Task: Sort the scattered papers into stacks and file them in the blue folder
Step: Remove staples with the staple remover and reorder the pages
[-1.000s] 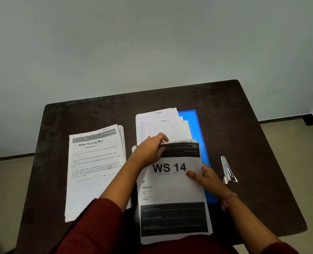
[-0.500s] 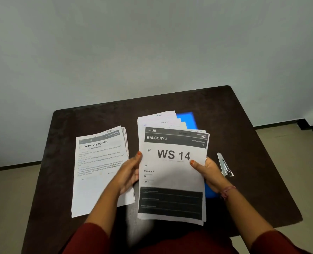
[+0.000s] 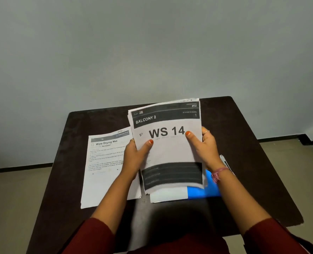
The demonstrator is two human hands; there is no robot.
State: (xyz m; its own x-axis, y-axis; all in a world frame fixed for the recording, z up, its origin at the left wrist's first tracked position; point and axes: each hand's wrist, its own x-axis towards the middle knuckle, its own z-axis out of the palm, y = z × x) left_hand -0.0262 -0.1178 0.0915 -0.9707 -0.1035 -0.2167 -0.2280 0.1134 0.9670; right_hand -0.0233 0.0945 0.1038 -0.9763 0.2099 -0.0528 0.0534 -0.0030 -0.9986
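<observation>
**Both hands on the WS 14 stack**

I've got the WS 14 stack up off the table, tilted toward me, top sheet reading "BALCONY 2" over the big "WS 14". My left hand clamps the stack's left edge, thumb pressed on the front. My right hand grips the right edge the same way, thumb beside the "14". Under the raised stack, toward the table's near edge, lies the blue folder, only its lower right part showing, with a white sheet lying on it, poking out just beside that blue. Over on the left half of the table, the "Wipe Drying Mat" stack lies flat, its right side hidden behind my left wrist. By the right edge, a metal clip peeks out from behind my right wrist.
</observation>
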